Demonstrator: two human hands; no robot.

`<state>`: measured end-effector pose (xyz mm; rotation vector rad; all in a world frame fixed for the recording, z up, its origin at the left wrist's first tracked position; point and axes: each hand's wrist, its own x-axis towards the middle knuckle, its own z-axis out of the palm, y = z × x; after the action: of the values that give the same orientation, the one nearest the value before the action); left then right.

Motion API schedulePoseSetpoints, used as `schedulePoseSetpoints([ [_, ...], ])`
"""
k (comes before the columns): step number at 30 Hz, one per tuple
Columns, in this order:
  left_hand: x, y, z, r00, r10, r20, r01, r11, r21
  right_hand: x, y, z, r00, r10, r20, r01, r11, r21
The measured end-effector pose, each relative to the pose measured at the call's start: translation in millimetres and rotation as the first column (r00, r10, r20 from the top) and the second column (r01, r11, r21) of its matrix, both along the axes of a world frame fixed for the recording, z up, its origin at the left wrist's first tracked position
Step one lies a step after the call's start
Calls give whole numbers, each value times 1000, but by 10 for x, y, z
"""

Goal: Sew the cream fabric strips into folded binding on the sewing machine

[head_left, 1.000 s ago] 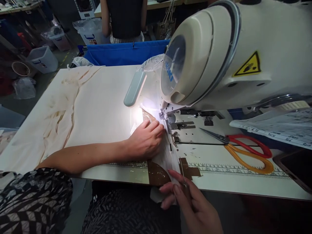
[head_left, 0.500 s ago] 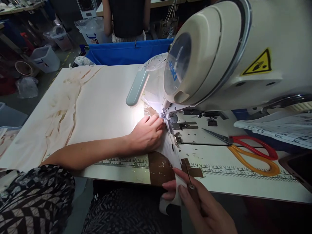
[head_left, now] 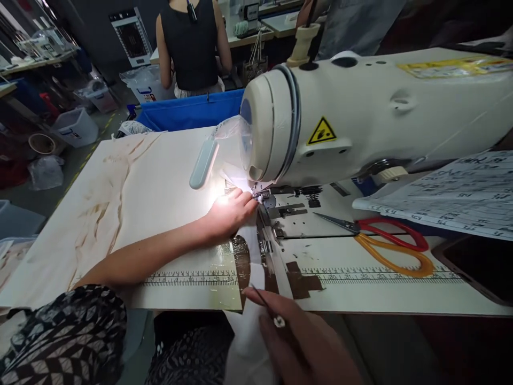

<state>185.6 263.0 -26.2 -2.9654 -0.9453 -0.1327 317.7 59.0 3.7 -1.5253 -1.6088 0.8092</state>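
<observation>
Close to the presser foot [head_left: 258, 198] of a sewing machine [head_left: 320, 91], my left hand [head_left: 231, 214] has its fingers bent together on a white fabric strip [head_left: 256, 275]. From there the strip runs toward me over the table edge and hangs by my lap. My right hand [head_left: 308, 347], at the front edge, is closed around an awl [head_left: 279, 321], a thin metal spike on a dark handle. The spike points up and left, over the strip. Some right fingers are hidden, so I cannot tell whether they also pinch the fabric.
Scissors [head_left: 393, 246] with red and orange handles lie to the right, beside a dark phone [head_left: 476, 267] and printed sheets [head_left: 449, 198]. A grey-green lamp [head_left: 203, 163] lights the needle area. Pale fabric [head_left: 92, 214] covers the table's left side. A person [head_left: 192, 48] sits beyond the blue cloth bin [head_left: 192, 112].
The head view has shifted, showing more of the machine. More white fabric now hangs below the table edge by my right hand. My left hand stays by the presser foot; the awl remains in my right.
</observation>
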Motion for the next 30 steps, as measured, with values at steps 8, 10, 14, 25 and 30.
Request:
schedulePoseSetpoints([
  [8,-138,140,-111,960,60,275,1,976,-216,136,208,-371,958,-264,110,265,964,8],
  [10,-136,153,-103,955,34,296,41,969,-243,163,294,-428,946,-275,171,262,960,94],
  [14,-125,145,-75,961,-4,275,71,969,-236,153,487,-521,870,-330,367,204,917,342],
  [25,-95,140,-128,889,149,434,39,918,-395,56,761,-604,733,-499,462,194,805,561],
  [30,-92,144,-140,880,179,440,36,899,-437,47,778,-628,717,-503,483,192,808,557],
])
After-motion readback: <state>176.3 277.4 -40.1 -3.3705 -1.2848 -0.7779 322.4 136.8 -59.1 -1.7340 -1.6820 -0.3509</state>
